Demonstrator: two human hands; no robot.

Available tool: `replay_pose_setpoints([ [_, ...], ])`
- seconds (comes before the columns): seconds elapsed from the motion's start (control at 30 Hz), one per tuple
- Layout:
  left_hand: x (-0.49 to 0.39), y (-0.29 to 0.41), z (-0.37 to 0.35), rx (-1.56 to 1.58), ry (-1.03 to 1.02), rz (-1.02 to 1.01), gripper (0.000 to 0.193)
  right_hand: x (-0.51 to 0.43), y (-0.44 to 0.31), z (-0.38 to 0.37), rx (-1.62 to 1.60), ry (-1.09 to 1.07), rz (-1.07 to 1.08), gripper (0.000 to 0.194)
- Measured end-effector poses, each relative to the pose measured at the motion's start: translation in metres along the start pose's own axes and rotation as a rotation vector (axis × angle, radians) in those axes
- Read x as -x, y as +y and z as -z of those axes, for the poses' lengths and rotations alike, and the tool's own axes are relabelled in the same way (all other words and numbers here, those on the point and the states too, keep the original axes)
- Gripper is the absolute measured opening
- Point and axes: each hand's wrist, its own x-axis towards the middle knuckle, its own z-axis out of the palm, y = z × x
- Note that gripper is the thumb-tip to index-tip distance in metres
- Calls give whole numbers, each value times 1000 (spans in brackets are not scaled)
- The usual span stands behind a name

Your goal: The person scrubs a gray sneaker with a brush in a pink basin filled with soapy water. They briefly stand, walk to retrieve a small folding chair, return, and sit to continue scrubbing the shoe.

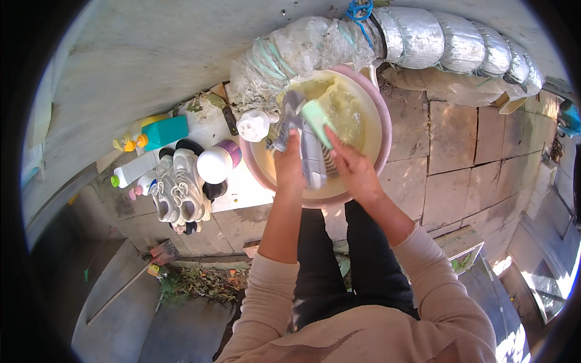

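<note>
A grey shoe is in my left hand, held on its side above a pink-rimmed basin of cloudy, yellowish water. My right hand grips a pale green scrubbing brush against or just over the shoe; the exact contact is blurred. The brush's bristles are mostly hidden. Part of the ridged sole shows between my two hands. Close to the basin's left rim stand a white plastic container and a white-lidded purple tub.
Left of the basin, a pair of pale sneakers, a teal bottle and a white bottle stand on or by a white board. A foil-wrapped pipe runs behind. A long-handled dustpan lies at lower left.
</note>
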Motion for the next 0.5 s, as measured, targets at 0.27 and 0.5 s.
replay_pose_setpoints([
  [0.27,9,-23,29,152,-176,250,61,-12,-35,5,495,-216,-47,57],
  [0.5,-1,-40,29,174,-150,179,52,-63,-17,-15,482,-80,-4,62],
])
